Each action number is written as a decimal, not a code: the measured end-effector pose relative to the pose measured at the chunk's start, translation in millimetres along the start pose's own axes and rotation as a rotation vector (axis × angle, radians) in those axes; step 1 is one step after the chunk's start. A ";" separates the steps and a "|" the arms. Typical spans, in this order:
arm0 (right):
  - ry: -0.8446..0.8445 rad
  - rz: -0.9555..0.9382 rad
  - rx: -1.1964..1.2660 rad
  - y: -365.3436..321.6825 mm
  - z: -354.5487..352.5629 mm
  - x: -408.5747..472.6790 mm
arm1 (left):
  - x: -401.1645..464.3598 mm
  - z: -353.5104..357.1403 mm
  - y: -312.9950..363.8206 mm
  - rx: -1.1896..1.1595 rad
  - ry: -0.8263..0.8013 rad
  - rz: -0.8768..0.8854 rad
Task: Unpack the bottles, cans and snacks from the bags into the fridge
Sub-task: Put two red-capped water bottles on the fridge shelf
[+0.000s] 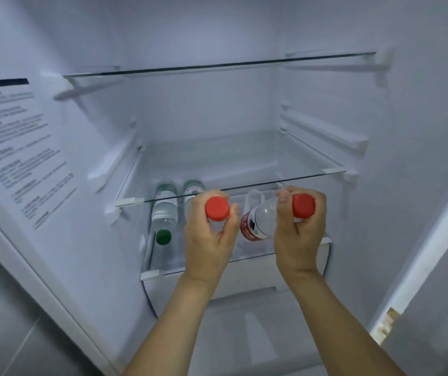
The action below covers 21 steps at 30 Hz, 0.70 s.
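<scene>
Both arms stretched into the white fridge [421, 131], my left hand [209, 240] and right hand [298, 234] each wrapped round a red-capped clear plastic water bottle [258, 221], caps facing me over the lower glass shelf [244, 257].

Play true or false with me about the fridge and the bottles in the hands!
1. Each hand holds a bottle with a red cap. True: the left hand and the right hand each grip one, by the left red cap and the right red cap.
2. A bottle with a green cap lies on the low shelf. True.
3. The top glass shelf is full of cans. False: nothing is on it.
4. The bottles on the low shelf stand upright. False: the two bottles there lie on their sides.
</scene>
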State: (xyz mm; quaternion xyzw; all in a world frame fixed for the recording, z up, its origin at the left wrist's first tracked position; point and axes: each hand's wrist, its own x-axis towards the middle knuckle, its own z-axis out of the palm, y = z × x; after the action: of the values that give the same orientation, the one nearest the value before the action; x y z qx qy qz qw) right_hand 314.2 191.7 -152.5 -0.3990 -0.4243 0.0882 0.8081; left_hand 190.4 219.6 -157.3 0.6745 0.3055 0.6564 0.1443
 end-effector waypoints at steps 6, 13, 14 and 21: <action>-0.133 0.155 -0.047 18.4 -5.9 -16.4 | -12.1 -4.5 -18.5 0.054 -0.136 -0.039; -0.247 0.324 -0.200 53.6 -15.2 -22.0 | -17.6 0.2 -40.2 0.307 -0.278 -0.040; -0.262 0.331 -0.243 59.7 -16.5 -21.8 | -17.4 0.5 -44.3 0.338 -0.303 -0.047; -0.355 0.322 -0.487 74.5 -2.4 -11.9 | -6.3 5.0 -68.7 0.549 -0.511 -0.080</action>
State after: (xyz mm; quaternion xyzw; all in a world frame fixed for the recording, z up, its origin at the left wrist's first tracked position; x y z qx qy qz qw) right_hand 323.3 234.3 -214.2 -0.6206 -0.4984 0.1789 0.5783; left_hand 180.3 269.9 -203.8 0.8176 0.4502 0.3547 0.0553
